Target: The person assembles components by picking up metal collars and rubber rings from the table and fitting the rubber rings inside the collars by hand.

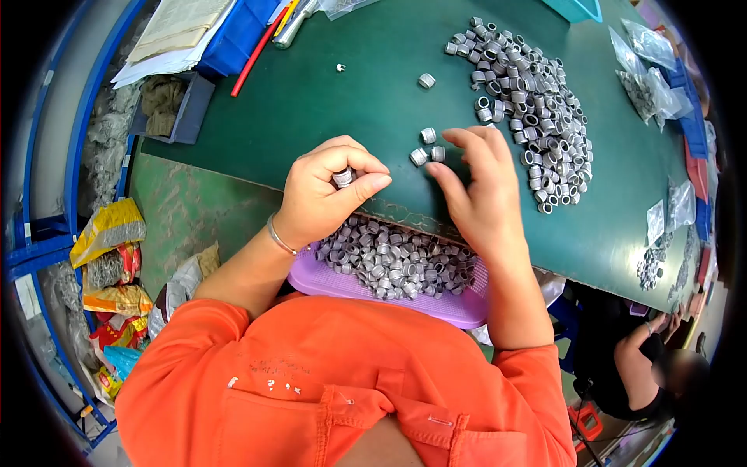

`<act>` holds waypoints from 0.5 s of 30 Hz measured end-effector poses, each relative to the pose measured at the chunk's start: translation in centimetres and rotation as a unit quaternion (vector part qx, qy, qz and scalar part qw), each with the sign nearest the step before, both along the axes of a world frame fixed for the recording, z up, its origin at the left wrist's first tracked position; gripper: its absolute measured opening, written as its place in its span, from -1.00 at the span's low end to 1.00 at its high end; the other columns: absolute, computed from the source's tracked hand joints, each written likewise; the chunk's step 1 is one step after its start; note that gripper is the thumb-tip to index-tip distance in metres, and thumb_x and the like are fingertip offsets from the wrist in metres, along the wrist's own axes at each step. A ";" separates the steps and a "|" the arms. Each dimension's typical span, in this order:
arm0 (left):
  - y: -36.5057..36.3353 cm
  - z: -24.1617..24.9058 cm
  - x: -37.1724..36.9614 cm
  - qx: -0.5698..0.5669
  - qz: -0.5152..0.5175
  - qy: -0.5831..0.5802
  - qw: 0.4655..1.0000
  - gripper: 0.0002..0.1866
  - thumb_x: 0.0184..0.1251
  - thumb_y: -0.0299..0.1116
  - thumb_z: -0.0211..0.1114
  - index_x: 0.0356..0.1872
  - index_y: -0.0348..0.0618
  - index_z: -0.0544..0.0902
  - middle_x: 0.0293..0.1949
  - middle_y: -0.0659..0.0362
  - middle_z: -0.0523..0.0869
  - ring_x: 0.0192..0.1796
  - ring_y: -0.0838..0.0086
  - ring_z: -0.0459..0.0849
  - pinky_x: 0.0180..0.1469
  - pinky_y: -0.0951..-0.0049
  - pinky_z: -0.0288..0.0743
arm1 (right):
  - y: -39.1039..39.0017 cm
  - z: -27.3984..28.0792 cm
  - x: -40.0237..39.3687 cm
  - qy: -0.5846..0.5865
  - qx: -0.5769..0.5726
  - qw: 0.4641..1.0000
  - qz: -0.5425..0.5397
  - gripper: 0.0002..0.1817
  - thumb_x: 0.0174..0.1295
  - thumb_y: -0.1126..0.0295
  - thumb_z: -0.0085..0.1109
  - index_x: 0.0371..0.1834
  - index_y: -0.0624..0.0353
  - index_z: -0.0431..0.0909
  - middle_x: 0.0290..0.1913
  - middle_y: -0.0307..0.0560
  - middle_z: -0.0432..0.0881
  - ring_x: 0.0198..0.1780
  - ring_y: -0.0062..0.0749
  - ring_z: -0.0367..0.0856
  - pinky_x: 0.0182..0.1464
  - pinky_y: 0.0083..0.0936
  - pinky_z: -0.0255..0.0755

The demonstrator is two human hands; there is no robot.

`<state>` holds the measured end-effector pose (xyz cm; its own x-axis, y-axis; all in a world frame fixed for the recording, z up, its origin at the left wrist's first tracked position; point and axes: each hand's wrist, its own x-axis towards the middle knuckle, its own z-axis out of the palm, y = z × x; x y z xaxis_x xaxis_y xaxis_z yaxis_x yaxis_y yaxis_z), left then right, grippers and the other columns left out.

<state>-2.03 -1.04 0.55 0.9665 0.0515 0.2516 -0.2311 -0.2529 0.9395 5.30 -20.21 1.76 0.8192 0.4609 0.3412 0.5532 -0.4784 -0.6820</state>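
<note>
My left hand (323, 187) is closed around a small grey metal ring (342, 177), a short threaded sleeve, with thumb and forefinger tips together. My right hand (490, 191) is open over the table edge, thumb and forefinger apart on either side of a loose metal ring (437, 153). Two more rings lie just left of that one, and another single ring (426, 80) is farther up the green table (327, 109). Below my hands, at my lap, a purple plastic basket (459, 313) holds a heap of the same rings.
A large pile of metal rings (537, 109) spreads over the table's right half. At the upper left are a blue bin (233, 39), a red pen (261, 54) and a grey box (187, 109). Clear plastic bags (654, 86) lie far right; another person (638, 358) sits at lower right.
</note>
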 end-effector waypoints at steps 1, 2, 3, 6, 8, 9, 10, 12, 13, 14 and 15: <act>0.0 0.0 0.0 -0.001 0.001 0.005 1.000 -0.93 0.08 -0.60 0.34 -0.40 -0.29 0.63 -0.41 0.19 0.58 -0.39 0.61 0.50 -0.34 0.64 0.34 | 0.1 -1.0 0.2 -0.029 -0.013 0.999 0.005 -0.71 -0.08 0.55 0.31 -0.24 0.27 0.51 -0.27 0.03 0.46 -0.20 -0.07 0.44 -0.15 -0.31 0.36; 0.0 0.0 0.0 -0.001 0.000 0.005 1.000 -0.93 0.08 -0.60 0.34 -0.40 -0.29 0.63 -0.41 0.19 0.58 -0.39 0.61 0.50 -0.34 0.64 0.34 | 0.0 -1.2 0.2 -0.006 -0.013 1.000 0.008 -0.71 -0.07 0.57 0.30 -0.23 0.28 0.51 -0.28 0.00 0.47 -0.23 -0.13 0.47 -0.17 -0.35 0.38; 0.0 -0.1 0.1 0.000 -0.001 -0.006 1.000 -0.93 0.08 -0.60 0.34 -0.40 -0.29 0.63 -0.41 0.19 0.58 -0.39 0.61 0.49 -0.34 0.64 0.34 | -0.2 -1.2 0.2 0.016 -0.013 1.000 0.012 -0.71 -0.06 0.60 0.29 -0.22 0.29 0.51 -0.28 -0.03 0.48 -0.26 -0.20 0.50 -0.18 -0.39 0.41; 0.1 0.0 0.1 0.004 0.000 -0.013 1.000 -0.93 0.07 -0.60 0.34 -0.40 -0.29 0.62 -0.41 0.19 0.58 -0.39 0.61 0.50 -0.35 0.64 0.34 | -0.9 -1.1 -0.2 0.241 0.160 0.957 0.021 -0.73 0.01 0.67 0.24 -0.19 0.32 0.50 -0.29 -0.11 0.54 -0.29 -0.43 0.56 -0.22 -0.54 0.48; 0.0 0.1 0.0 0.007 0.000 -0.006 1.000 -0.93 0.07 -0.60 0.34 -0.41 -0.29 0.62 -0.41 0.18 0.59 -0.39 0.61 0.50 -0.34 0.64 0.35 | -1.4 -0.4 -0.5 0.410 0.309 0.856 0.062 -0.72 0.08 0.74 0.15 -0.12 0.34 0.47 -0.23 -0.06 0.59 -0.23 -0.51 0.61 -0.17 -0.63 0.54; 0.1 0.2 0.0 0.008 0.000 -0.003 1.000 -0.92 0.07 -0.60 0.35 -0.41 -0.29 0.62 -0.41 0.18 0.59 -0.39 0.61 0.50 -0.35 0.64 0.35 | -1.7 -0.3 -0.4 0.450 0.341 0.821 0.087 -0.72 0.09 0.75 0.13 -0.10 0.35 0.46 -0.21 -0.01 0.60 -0.20 -0.46 0.63 -0.15 -0.61 0.55; 0.1 0.2 0.0 0.008 -0.001 -0.001 1.000 -0.92 0.07 -0.60 0.35 -0.41 -0.29 0.62 -0.41 0.18 0.59 -0.38 0.60 0.50 -0.35 0.64 0.35 | -1.8 -0.1 -0.4 0.451 0.340 0.821 0.086 -0.72 0.09 0.75 0.13 -0.10 0.35 0.46 -0.21 -0.01 0.60 -0.20 -0.46 0.63 -0.15 -0.61 0.55; 0.1 0.1 0.0 0.006 0.000 -0.001 1.000 -0.92 0.07 -0.59 0.35 -0.41 -0.29 0.62 -0.41 0.18 0.59 -0.38 0.60 0.50 -0.35 0.64 0.35 | -1.9 0.1 -0.4 0.492 0.372 0.779 0.108 -0.74 0.11 0.75 0.10 -0.12 0.35 0.45 -0.19 0.03 0.60 -0.19 -0.39 0.65 -0.13 -0.59 0.56; 0.1 0.0 0.0 0.006 0.001 -0.002 1.000 -0.92 0.07 -0.59 0.35 -0.41 -0.29 0.63 -0.41 0.18 0.59 -0.38 0.60 0.50 -0.35 0.63 0.34 | -1.9 0.2 -0.5 0.493 0.371 0.779 0.108 -0.74 0.11 0.75 0.10 -0.12 0.35 0.45 -0.19 0.03 0.60 -0.19 -0.39 0.65 -0.13 -0.59 0.56; 0.0 -0.1 0.0 0.004 0.002 -0.001 1.000 -0.92 0.07 -0.59 0.35 -0.41 -0.29 0.63 -0.41 0.18 0.59 -0.38 0.60 0.50 -0.35 0.63 0.34 | -1.9 0.2 -0.5 0.494 0.399 0.762 0.126 -0.76 0.09 0.79 0.06 -0.18 0.34 0.46 -0.20 0.04 0.61 -0.19 -0.38 0.64 -0.12 -0.57 0.55; -0.1 -0.1 0.1 0.000 0.010 -0.009 1.000 -0.93 0.06 -0.57 0.36 -0.43 -0.27 0.63 -0.45 0.20 0.58 -0.43 0.60 0.49 -0.39 0.63 0.33 | -1.9 0.2 -0.6 0.494 0.426 0.744 0.145 -0.77 0.08 0.82 0.01 -0.23 0.34 0.47 -0.20 0.05 0.61 -0.18 -0.37 0.64 -0.11 -0.54 0.54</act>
<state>-1.96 -1.11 0.42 0.9605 0.0716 0.2687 -0.2424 -0.2578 0.9353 4.68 -22.13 2.01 0.7720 0.6290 -0.0914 -0.4240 0.4024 -0.8113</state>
